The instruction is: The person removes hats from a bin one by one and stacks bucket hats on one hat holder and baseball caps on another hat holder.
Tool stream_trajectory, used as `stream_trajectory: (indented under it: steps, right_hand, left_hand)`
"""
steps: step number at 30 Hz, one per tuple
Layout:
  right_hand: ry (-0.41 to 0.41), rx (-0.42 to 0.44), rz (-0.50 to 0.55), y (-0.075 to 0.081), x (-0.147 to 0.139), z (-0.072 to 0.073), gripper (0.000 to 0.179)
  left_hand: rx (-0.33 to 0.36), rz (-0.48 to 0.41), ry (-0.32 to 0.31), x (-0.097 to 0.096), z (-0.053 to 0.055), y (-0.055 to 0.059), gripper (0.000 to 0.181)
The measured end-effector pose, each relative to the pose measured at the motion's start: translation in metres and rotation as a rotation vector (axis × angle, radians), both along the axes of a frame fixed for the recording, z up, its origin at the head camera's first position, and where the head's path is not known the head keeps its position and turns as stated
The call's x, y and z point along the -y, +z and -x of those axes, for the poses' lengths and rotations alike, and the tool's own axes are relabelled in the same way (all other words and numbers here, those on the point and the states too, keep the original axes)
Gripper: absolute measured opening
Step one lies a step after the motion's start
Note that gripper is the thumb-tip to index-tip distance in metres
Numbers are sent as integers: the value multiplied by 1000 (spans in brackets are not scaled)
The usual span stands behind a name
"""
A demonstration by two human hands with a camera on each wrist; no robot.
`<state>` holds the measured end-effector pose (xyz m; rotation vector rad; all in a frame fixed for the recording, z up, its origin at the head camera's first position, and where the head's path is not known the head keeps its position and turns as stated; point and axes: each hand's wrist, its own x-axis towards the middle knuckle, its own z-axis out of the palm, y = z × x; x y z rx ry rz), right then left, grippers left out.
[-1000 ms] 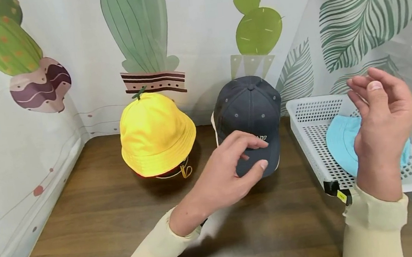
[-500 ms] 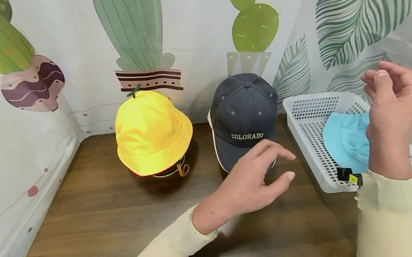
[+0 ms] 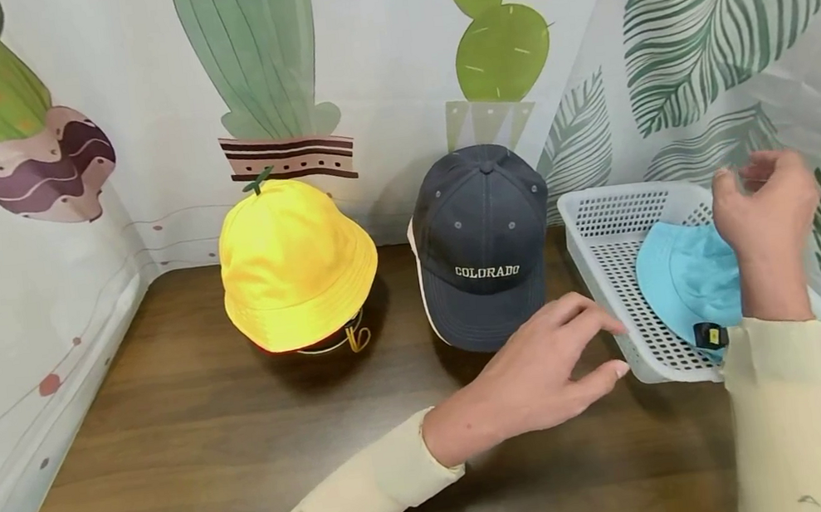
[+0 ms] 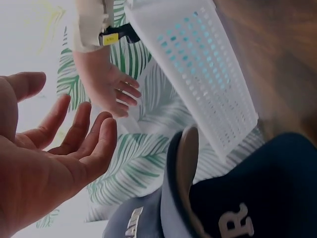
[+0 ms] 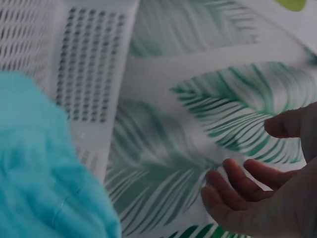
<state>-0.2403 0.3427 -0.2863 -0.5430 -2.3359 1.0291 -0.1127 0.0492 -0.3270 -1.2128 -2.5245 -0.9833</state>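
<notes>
My left hand [image 3: 543, 375] hovers over the table, its fingers loosely bent and holding nothing. Its fingertips are close to the near left corner of a white perforated basket [image 3: 613, 293]; whether they touch it I cannot tell. Inside the basket lies a light blue bucket hat [image 3: 671, 274], also in the right wrist view [image 5: 44, 163]. Above the basket's right side is my right hand [image 3: 771, 226], fingers loosely curled with nothing in them. A navy baseball cap [image 3: 482, 223] lettered COLORADO stands behind my left hand, which covers a bit of its brim edge.
On the left a yellow bucket hat [image 3: 291, 260] with a green sprout and a cord stands raised on something dark. The wooden table [image 3: 197, 445] ends at a patterned curtain [image 3: 382, 59] with cacti and leaves behind and at both sides.
My left hand has moved right, from in front of the navy cap to the basket's corner. The right hand has shifted slightly right and dipped. The hats stay put; the head view has shifted slightly.
</notes>
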Motion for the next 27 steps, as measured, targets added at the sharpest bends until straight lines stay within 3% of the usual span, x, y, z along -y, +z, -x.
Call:
stream_trajectory:
  steps: [7,15,20,27]
  right_hand:
    - [95,233,-165,-8,-19,7,73]
    - [145,447,-244,-20,-39,11,79]
    - [153,497,-211,-29,-46,15,85]
    - [132,570,-207,-33,-49,17,86]
  left_hand:
    - [-65,114,-7,-23,0,-11,34]
    - [-172,223,-13,-49,1,-28,44]
    - [-234,273,8,-63,2,-35,51]
    - [-296,345,11,-78,5,-46,47]
